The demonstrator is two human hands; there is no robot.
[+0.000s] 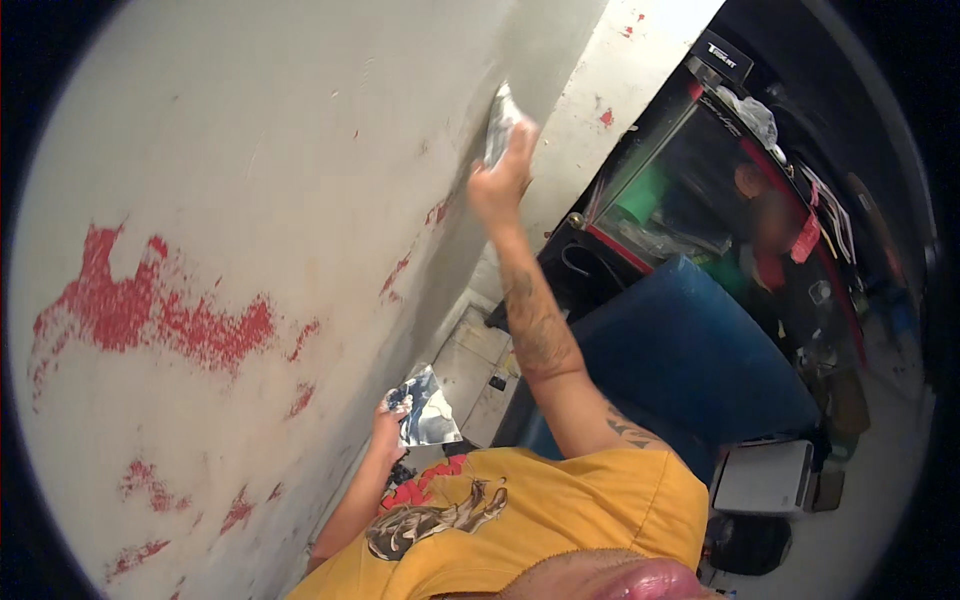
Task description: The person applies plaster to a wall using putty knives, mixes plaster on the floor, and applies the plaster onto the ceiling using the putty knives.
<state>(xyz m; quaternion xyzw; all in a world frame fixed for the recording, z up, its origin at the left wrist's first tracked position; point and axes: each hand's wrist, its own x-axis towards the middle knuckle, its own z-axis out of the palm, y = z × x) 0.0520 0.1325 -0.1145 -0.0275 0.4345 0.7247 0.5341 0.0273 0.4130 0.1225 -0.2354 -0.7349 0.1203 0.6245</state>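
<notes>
My right hand [505, 172] is raised high, its fingers wrapped round a flat putty scraper [499, 125]. The scraper's blade lies along the pale wall [300, 130] near its corner, where a darker, damp-looking strip runs down. Lower and closer to my body, my left hand [388, 428] grips the edge of a shiny flat metal plate [430, 412]. White paste is smeared on that plate and on my left fingers. Red patches [120, 300] show through the wall's coating at the left.
A blue sofa-like seat [690, 350] stands to the right of my right arm. Behind it is a glass-fronted cabinet [680, 190] with red edging and plastic bags on top. A white box-shaped appliance [765, 476] and a black bag-like object [750, 543] lie at the lower right.
</notes>
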